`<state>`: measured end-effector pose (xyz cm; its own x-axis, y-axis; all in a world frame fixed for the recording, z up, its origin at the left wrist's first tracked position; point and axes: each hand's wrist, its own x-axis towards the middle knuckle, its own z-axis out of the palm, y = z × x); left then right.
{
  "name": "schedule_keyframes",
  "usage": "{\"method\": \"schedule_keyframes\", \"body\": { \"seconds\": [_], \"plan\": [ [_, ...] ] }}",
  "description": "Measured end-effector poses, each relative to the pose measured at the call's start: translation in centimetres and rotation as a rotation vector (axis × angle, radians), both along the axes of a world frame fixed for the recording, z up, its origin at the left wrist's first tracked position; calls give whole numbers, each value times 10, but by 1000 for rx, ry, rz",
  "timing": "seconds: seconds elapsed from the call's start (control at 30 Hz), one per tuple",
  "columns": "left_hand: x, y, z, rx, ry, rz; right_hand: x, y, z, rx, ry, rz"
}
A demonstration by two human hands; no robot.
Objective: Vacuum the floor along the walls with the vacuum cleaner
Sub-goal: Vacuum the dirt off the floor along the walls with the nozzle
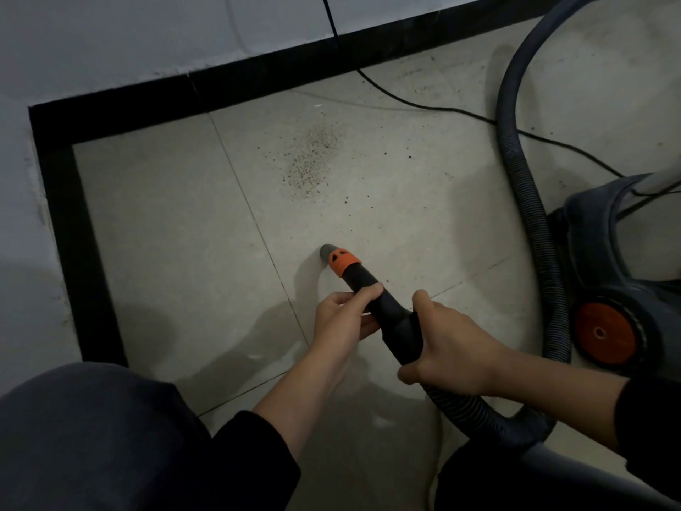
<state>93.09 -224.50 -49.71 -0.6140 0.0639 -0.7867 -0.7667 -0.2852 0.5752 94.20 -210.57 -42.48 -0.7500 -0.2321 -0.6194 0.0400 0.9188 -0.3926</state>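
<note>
Dirt (313, 160) lies ahead of the nozzle (346, 267), toward the black wall strip (258, 83), and the nozzle's long side points that way. Your left hand (342, 320) pinches the nozzle in front, nearer the dirt; your right hand (449, 348) curls round it behind, by the hose (464, 403).

Pale, faintly glossy tiled floor (166, 223); matt black plastic nozzle with orange collar (363, 285); ribbed grey plastic hose (530, 201); rough white plastered wall (110, 38).

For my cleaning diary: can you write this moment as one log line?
left hand: grips nozzle | right hand: grips hose handle | nozzle: short of crumbs | crumbs: on floor by baseboard
</note>
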Motion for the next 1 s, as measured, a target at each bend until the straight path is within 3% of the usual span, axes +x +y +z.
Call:
{"method": "schedule_keyframes", "body": {
  "seconds": [0.6, 1.0],
  "plan": [
    [-24, -27, 6, -70, 14, 309, -34, -39, -6, -86, 95, 52],
    [-27, -16, 3, -32, 43, 200, -28, -24, -6, -50, 94, -22]
  ]
}}
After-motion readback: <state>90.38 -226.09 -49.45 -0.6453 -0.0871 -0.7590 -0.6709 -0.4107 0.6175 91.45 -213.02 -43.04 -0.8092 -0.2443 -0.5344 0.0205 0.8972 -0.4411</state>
